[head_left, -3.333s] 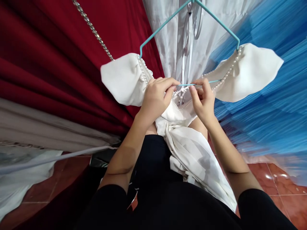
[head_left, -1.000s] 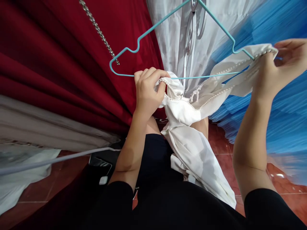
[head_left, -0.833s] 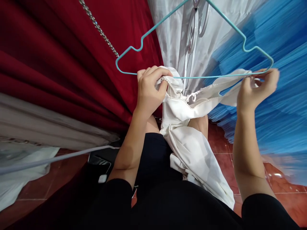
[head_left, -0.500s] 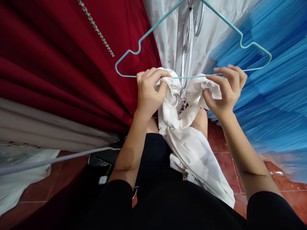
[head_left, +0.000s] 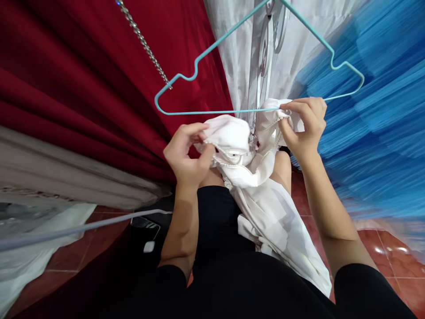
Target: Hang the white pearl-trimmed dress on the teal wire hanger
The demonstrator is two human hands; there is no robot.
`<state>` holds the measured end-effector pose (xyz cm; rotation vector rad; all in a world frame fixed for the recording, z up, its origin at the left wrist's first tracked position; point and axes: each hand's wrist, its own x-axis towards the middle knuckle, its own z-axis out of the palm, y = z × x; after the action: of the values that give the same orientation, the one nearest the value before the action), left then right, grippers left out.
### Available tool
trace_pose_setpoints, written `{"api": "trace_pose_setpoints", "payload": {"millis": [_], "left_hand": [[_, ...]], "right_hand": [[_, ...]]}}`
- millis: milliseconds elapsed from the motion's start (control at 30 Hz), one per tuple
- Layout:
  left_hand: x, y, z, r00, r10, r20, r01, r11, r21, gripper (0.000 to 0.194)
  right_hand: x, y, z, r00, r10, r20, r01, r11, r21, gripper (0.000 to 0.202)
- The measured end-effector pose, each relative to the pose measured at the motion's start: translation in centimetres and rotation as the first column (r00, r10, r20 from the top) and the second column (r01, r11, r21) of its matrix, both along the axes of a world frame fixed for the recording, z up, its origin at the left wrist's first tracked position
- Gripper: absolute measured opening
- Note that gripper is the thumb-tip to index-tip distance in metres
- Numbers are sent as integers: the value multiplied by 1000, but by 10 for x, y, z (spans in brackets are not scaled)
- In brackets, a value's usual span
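Note:
A white garment (head_left: 279,212) with pearl-like bead trim along its edge hangs down across my lap. My left hand (head_left: 189,153) pinches the beaded edge on the left side, below the hanger bar and apart from it. On the right side, my right hand (head_left: 305,126) grips the garment's beaded edge together with the bottom bar of the light-blue hanger (head_left: 212,112). That hanger hangs in front of me at the top of the view, tilted so its right end is higher.
Red fabric (head_left: 186,44) hangs at the left, with a silvery beaded strip (head_left: 144,44) on it. Blue tulle (head_left: 378,115) hangs at the right. White cloth (head_left: 229,57) and white scrolled metalwork (head_left: 265,57) are behind the hanger. A pale pole (head_left: 99,225) crosses the lower left above red floor tiles (head_left: 71,248).
My left hand has come off the hanger bar and moved down and left with the garment's left edge. The hanger now tilts, and my right hand still grips at its bar.

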<state>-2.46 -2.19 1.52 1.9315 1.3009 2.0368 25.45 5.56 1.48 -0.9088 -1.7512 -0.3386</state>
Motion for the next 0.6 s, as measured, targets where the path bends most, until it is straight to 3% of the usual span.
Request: {"api": "trace_pose_setpoints", "payload": {"millis": [133, 200, 300, 367, 467, 600], "left_hand": [[-40, 16, -5, 960, 151, 235, -158, 987, 11, 16], [-56, 26, 7, 936, 217, 276, -242, 969, 59, 20], [-62, 34, 40, 926, 242, 289, -291, 947, 139, 31], [-57, 37, 63, 943, 259, 211, -291, 947, 137, 32], [-44, 47, 89, 962, 270, -30, -265, 958, 109, 27], [-28, 63, 102, 923, 284, -260, -240, 952, 189, 28]], "right_hand": [[6, 2, 3, 999, 44, -15, -44, 999, -24, 14], [9, 0, 6, 999, 42, -18, -42, 998, -38, 15], [10, -5, 10, 1000, 1, -9, -2, 998, -62, 16], [9, -8, 11, 1000, -19, -2, 19, 996, -89, 17], [7, -11, 11, 999, -40, 9, 41, 990, -136, 18], [3, -16, 11, 996, -84, 36, 89, 980, -177, 20]]}}
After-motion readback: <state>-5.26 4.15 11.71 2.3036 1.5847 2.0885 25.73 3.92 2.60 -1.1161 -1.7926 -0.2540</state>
